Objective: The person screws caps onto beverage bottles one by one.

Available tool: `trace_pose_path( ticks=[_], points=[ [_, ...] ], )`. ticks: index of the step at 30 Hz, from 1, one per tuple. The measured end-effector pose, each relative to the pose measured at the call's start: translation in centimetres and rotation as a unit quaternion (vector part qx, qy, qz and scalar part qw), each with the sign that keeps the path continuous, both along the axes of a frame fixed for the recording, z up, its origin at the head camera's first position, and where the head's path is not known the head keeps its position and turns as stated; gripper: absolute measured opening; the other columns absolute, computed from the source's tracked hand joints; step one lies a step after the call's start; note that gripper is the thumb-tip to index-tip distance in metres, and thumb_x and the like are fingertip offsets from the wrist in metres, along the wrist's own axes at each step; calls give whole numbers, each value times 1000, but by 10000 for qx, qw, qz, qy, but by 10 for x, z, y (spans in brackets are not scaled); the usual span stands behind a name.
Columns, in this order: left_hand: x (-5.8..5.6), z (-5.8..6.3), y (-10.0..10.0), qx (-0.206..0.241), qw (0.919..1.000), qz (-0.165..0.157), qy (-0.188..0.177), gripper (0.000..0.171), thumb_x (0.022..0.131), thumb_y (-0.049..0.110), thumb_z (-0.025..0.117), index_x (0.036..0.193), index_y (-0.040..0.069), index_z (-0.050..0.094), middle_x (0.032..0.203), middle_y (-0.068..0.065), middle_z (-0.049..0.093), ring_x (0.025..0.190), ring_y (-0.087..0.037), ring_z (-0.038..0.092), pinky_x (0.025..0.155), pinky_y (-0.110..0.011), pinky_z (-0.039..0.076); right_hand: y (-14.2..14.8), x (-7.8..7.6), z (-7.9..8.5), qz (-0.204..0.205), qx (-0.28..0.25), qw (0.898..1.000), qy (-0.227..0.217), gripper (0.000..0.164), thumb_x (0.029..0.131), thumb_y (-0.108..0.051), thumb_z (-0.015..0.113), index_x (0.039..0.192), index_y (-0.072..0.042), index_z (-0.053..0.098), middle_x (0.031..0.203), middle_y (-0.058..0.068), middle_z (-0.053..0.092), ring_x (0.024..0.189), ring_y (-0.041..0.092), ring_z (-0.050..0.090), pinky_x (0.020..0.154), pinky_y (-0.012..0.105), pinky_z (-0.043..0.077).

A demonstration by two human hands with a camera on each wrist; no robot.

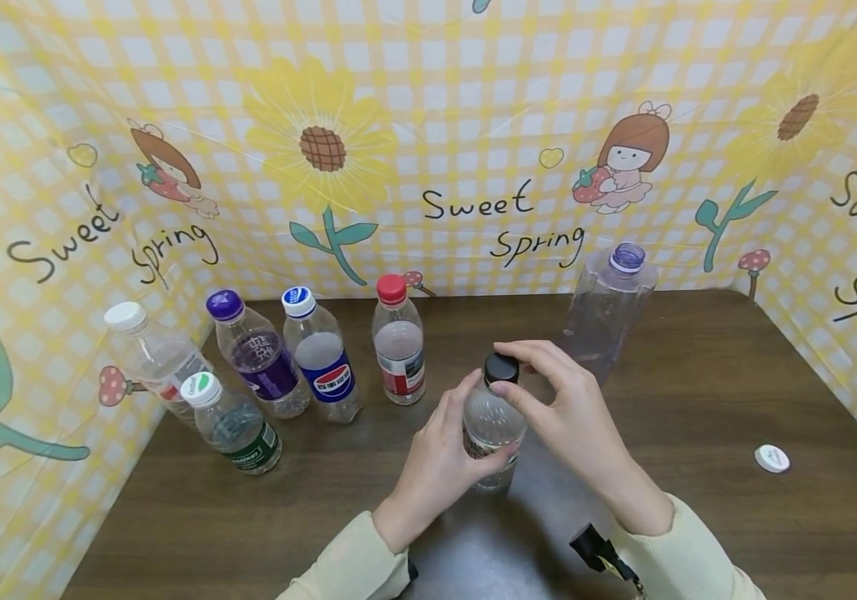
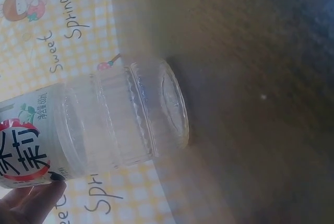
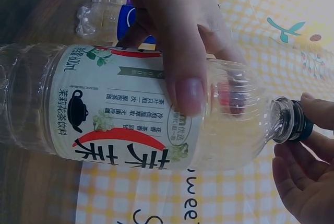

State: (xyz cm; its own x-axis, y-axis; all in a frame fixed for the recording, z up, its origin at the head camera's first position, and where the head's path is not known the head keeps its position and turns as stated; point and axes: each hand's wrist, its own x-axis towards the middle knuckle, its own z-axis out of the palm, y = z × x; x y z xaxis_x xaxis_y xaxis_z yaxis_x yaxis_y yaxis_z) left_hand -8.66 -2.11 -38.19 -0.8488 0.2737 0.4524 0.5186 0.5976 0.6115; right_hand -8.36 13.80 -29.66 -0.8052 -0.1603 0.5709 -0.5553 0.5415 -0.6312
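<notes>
A clear plastic drink bottle (image 1: 490, 421) with a black cap (image 1: 502, 367) stands upright in front of me. My left hand (image 1: 438, 446) grips its body, thumb across the near side and fingers round the other. At the neck, my right hand (image 1: 574, 408) pinches the cap between thumb and fingers. The right wrist view shows the bottle's pale label (image 3: 115, 104) with red and black print, under the thumb of the left hand. In the left wrist view the ridged bottle base (image 2: 162, 109) shows close over the brown table.
Several capped bottles stand at the left, among them a Pepsi bottle (image 1: 331, 375) and a purple-capped bottle (image 1: 267, 362). A red-capped bottle (image 1: 399, 350) stands mid-back. Behind my right hand is an uncapped purplish bottle (image 1: 604, 312). A loose white cap (image 1: 772, 458) lies at right.
</notes>
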Motion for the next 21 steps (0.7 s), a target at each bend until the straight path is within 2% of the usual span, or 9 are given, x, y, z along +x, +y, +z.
trace_pose_path(
  ticks=[7,16,21],
  points=[
    [0,0,0,10,10000,-28,-50,94,71,31,84,145,21,27,120,-12,57,100,-24,65,79,-38,59,-1,1,2,-27,10,10000,9,41,77,-7,77,116,-8,66,106,4,67,90,14,61,80,23,50],
    [2,0,-1,-19,9996,-130,-236,94,73,31,83,146,23,24,121,-11,55,100,-23,64,80,-38,59,-2,0,3,-177,94,9996,-204,39,75,-10,79,112,-8,68,101,3,64,90,13,57,79,27,48],
    [1,0,-1,-16,9996,-132,-247,94,73,32,83,146,23,24,122,-11,55,101,-23,65,81,-38,59,-4,-3,4,-297,199,9978,-557,43,73,-12,81,111,-4,63,98,6,61,90,15,57,79,31,49]
  ],
)
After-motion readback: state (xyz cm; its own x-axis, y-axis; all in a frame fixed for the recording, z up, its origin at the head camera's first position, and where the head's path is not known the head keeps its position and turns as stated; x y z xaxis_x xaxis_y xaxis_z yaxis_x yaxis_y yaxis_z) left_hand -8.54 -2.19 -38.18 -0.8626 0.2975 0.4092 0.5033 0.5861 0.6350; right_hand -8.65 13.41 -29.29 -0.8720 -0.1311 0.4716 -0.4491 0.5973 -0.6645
